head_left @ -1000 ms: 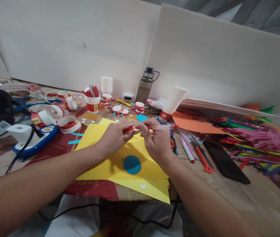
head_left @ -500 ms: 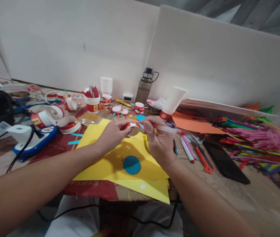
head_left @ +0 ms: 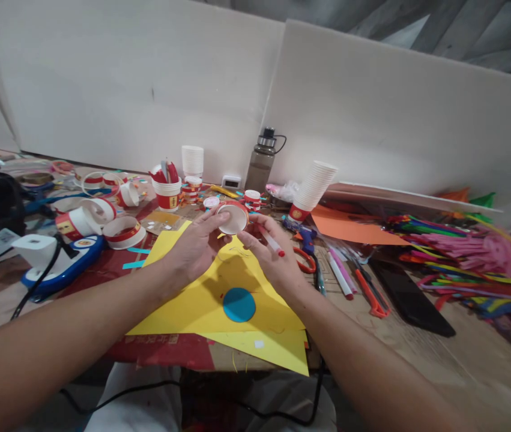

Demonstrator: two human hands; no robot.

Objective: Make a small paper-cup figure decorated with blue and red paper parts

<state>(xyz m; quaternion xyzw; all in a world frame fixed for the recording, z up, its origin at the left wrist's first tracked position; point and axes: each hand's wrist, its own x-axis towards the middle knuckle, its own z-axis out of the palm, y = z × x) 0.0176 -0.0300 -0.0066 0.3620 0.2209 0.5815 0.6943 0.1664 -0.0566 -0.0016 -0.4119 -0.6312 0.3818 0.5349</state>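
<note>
My left hand [head_left: 192,246] grips a cut-down paper cup [head_left: 236,219], red outside and white inside, its round hollow tilted up toward me. Between the fingers of my right hand [head_left: 274,255] lies a pen [head_left: 274,242] with a red end. The fingertips of that hand are close to the cup's right edge; whether they press on it I cannot tell. Below both hands, a blue paper disc [head_left: 239,305] rests on yellow paper [head_left: 169,309].
Cut cup rings [head_left: 123,233] and a blue-white power strip [head_left: 63,264] lie left. At the back stand a bottle [head_left: 260,165] and stacked paper cups [head_left: 316,186]. Rightward are markers [head_left: 340,276], a cutter [head_left: 371,294], a phone [head_left: 412,297] and pipe cleaners [head_left: 471,252].
The cup has turned so its hollow faces me. My right hand has moved slightly down, and the pen now slants down across its fingers instead of pointing at the cup.
</note>
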